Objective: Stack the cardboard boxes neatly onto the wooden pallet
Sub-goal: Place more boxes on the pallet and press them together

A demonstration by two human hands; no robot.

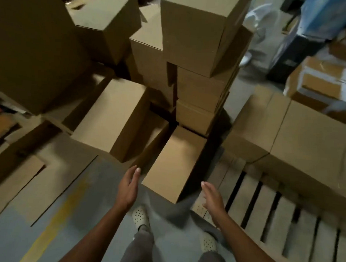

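A brown cardboard box (174,162) lies on the floor straight ahead of me. My left hand (129,185) hovers open just off its left near corner. On the other side, my right hand (212,198) is open too, a little clear of the box's right near corner. Neither hand touches it. The wooden pallet (273,210) lies at the right, with bare slats near me and two boxes (298,136) lying on its far part. Behind the floor box rises a leaning stack of boxes (199,58), and another box (113,116) sits to its left.
Flattened cardboard sheets (33,180) lie on the grey floor at the left, beside a yellow floor line (51,224). A large box (31,45) fills the upper left. Taped parcels (327,78) and dark items crowd the upper right. My feet (141,216) stand just behind the floor box.
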